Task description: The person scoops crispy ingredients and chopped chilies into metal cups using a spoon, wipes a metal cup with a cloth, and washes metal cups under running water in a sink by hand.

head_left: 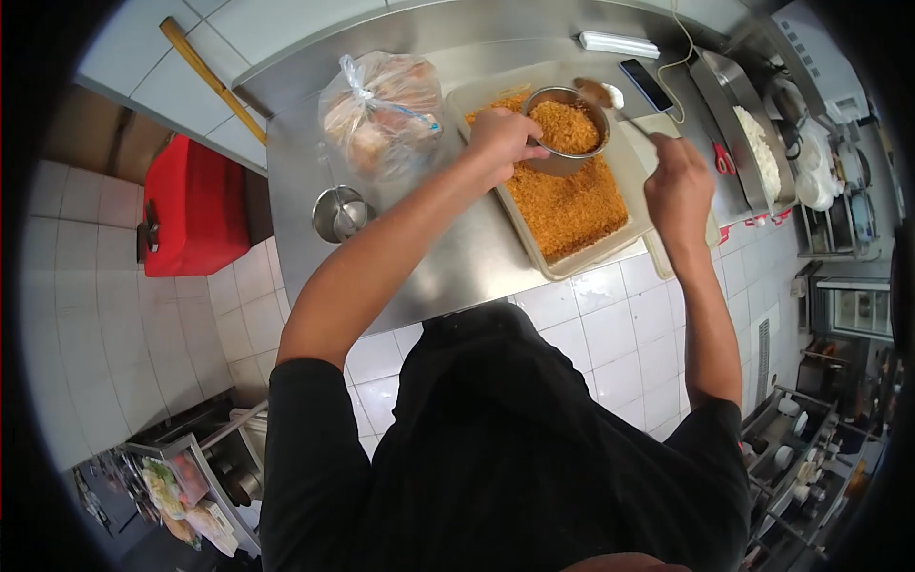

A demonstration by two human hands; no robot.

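My left hand [500, 145] is closed on the left edge of a round metal bowl [564, 164] heaped with orange-brown crumbs [564, 127]. The bowl is over a pale rectangular tub [536, 250], whose bottom is covered by more of the same crumbs [569, 205]. In my right hand [681, 186], fingers wrapped round its thin handle, is a spoon [593, 91]. Its brown-coated end is at the bowl's upper right rim, with a white lump beside it. A pale board [660, 255] lies partly under my right hand.
Left on the steel counter [457, 253] are a knotted plastic bag of food [381, 114] and a small metal cup [340, 214]. A phone [646, 86], red-handled scissors [724, 159] and a metal pan of white food [758, 157] are at the right.
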